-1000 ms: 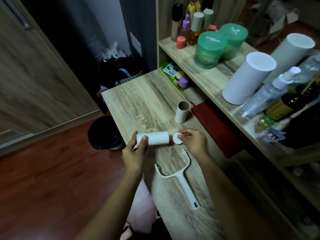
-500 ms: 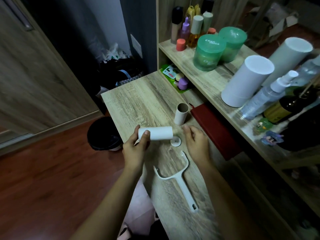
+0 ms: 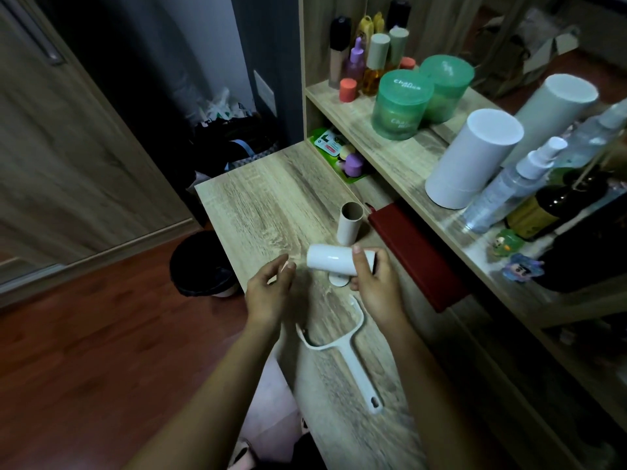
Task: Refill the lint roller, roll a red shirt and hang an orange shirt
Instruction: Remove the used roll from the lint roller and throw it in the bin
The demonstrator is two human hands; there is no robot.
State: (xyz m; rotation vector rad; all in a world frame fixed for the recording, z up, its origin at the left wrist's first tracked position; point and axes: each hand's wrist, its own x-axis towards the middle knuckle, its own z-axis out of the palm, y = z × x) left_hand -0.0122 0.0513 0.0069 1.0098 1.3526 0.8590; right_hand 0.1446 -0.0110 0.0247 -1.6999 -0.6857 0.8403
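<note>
My right hand grips the right end of a white lint refill roll, held level just above the wooden desk. My left hand hovers a little left of the roll with its fingers apart and nothing in it. A small white end cap lies on the desk under the roll. The white forked roller handle lies flat nearer to me. An empty cardboard core stands upright behind the roll. No shirt is in view.
A dark red book lies along the desk's right side under a shelf crowded with bottles, green jars and white cylinders. A black waste bin stands on the floor left of the desk.
The refill roll has passed from my left hand to my right hand and moved right. My left hand has let go and opened. The end cap now lies on the desk.
</note>
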